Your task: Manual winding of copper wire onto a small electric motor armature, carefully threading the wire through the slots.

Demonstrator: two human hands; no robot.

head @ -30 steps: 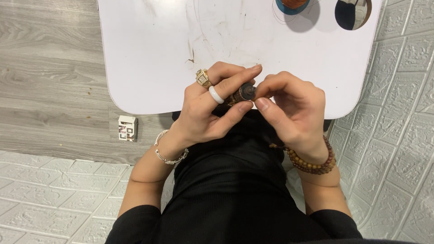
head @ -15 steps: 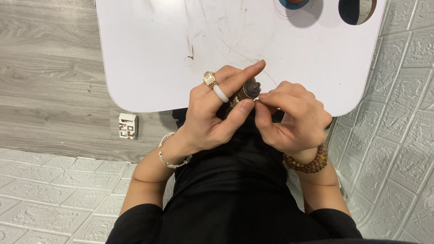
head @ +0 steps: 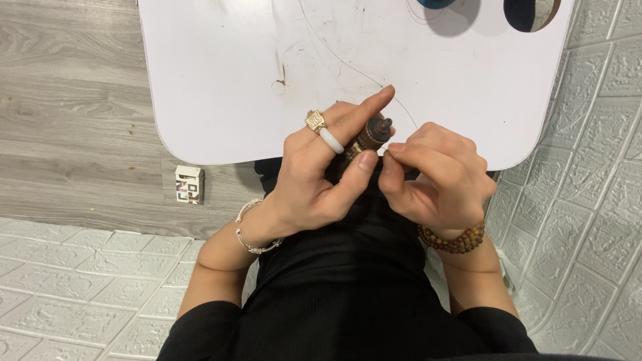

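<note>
White and smooth, the rounded-corner plastic desk point(head: 221, 73) fills the top of my view, its surface scuffed with faint grey marks and one small dark smudge near the middle. Grey wood-grain floor planks point(head: 67, 100) lie to the left of it, and pale embossed brick-pattern panels point(head: 588, 200) run along the right and the lower left. At the desk's far edge I see part of a round blue object point(head: 435, 3) and a round dark opening point(head: 531, 15), both cut off by the frame.

Below the desk's near edge, over a black ribbed garment point(head: 348, 281), both hands meet. My left hand point(head: 314, 180) is closed around a small dark brown cylindrical piece with a knobbed tip point(head: 371, 137), thumb pressing it from below and forefinger stretched straight along it. My right hand point(head: 438, 180) has its fingertips pinched together right at that tip, seemingly on a thin, nearly invisible thread point(head: 348, 63) that trails back across the desk in a long curve.

I judge the work mid-way: the thread sits at the piece's tip, but I cannot tell whether it has passed through.

Smaller things: a wooden bead bracelet point(head: 455, 239) on the right wrist, a silver chain bracelet point(head: 249, 230) on the left, a gold ring point(head: 314, 120) and a white band ring point(head: 332, 140), and a small white printed box point(head: 188, 185) on the floor.
</note>
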